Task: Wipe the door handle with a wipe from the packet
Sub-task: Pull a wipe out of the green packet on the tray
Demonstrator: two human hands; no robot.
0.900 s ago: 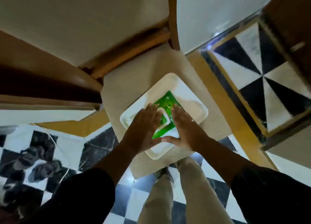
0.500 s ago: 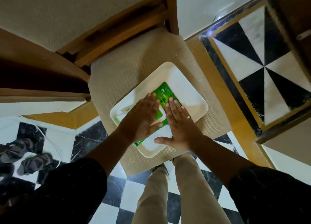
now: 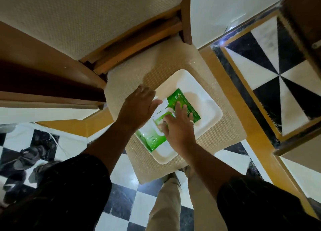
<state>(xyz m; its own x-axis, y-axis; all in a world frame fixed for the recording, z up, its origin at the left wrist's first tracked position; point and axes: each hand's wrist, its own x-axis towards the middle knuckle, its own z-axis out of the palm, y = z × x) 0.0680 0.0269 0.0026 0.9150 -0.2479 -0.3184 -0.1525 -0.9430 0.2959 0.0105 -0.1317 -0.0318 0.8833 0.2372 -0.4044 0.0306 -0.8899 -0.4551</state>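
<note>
A green wipe packet (image 3: pixel 184 99) lies in a white square tray (image 3: pixel 209 109) on a beige chair seat (image 3: pixel 227 133). My right hand (image 3: pixel 178 128) lies flat on the packet's middle with its fingers spread, pressing it down. My left hand (image 3: pixel 137 107) is at the packet's left side, its thumb on the white flap (image 3: pixel 162 109), which looks lifted from the packet. How firmly that hand pinches the flap is blurred. No door handle shows in this view.
The chair's padded back (image 3: pixel 69 22) and wooden frame rise behind the tray. A dark wooden door (image 3: pixel 305 27) stands at the far right. Shoes (image 3: pixel 26 158) lie on the checkered floor at the left. My legs (image 3: pixel 173 206) stand just before the seat.
My left hand has slid off the packet to the left and upward, and the white flap now shows. My right hand has moved onto the packet's middle. The view has shifted lower.
</note>
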